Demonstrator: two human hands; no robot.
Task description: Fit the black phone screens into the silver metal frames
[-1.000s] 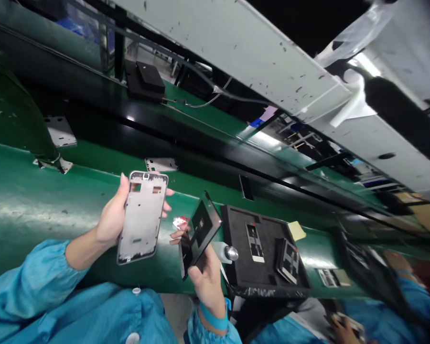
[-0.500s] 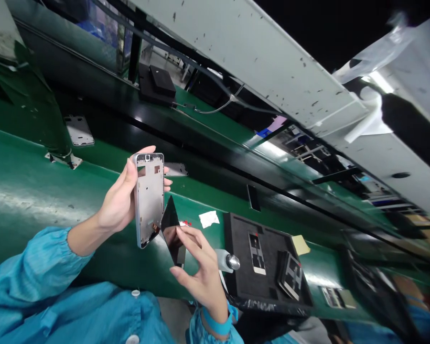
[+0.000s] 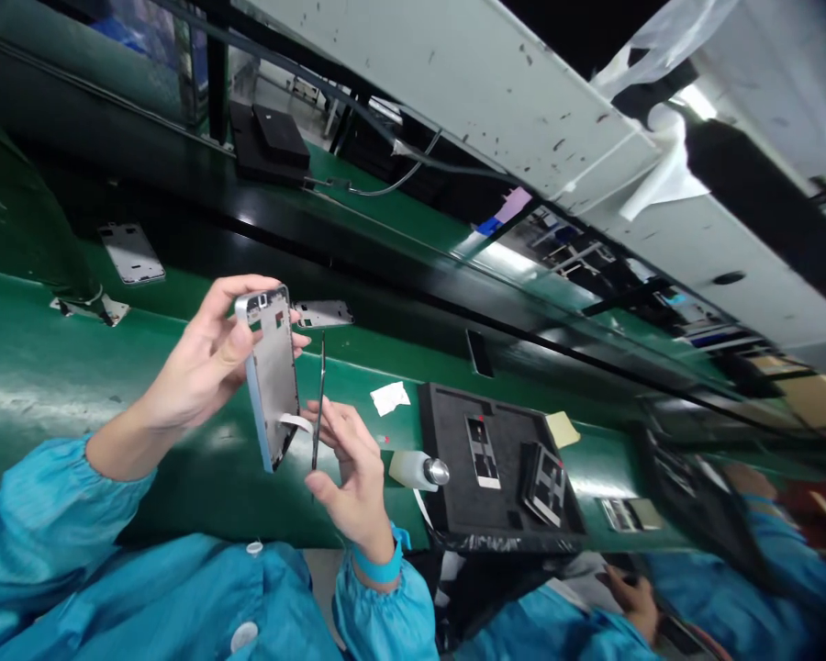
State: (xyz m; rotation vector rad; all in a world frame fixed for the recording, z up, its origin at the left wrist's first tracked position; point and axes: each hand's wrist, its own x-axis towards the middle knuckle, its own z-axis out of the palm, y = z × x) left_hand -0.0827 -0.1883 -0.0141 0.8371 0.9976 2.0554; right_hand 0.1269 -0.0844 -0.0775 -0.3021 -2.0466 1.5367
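My left hand (image 3: pixel 203 363) grips a silver phone frame (image 3: pixel 273 375), held upright with its inner side turned toward the right. My right hand (image 3: pixel 351 468) pinches a thin black screen panel (image 3: pixel 319 395), seen edge-on and standing just right of the frame. A pale ribbon strip (image 3: pixel 293 421) runs between the frame's lower part and the panel. Both hands hover above the green conveyor belt (image 3: pixel 55 386). Blue sleeves cover both of my arms.
A black foam tray (image 3: pixel 454 496) with screen parts lies to the right, beside a small white bottle (image 3: pixel 418 470). A white paper scrap (image 3: pixel 389 397) and a yellow note (image 3: pixel 563 428) lie on the belt. Two more frames (image 3: pixel 131 252) rest farther back. Another person's hand (image 3: pixel 626 597) works at lower right.
The black panel has turned from face-on to edge-on and moved close beside the frame. My left hand tilted the frame so its inside faces the panel.
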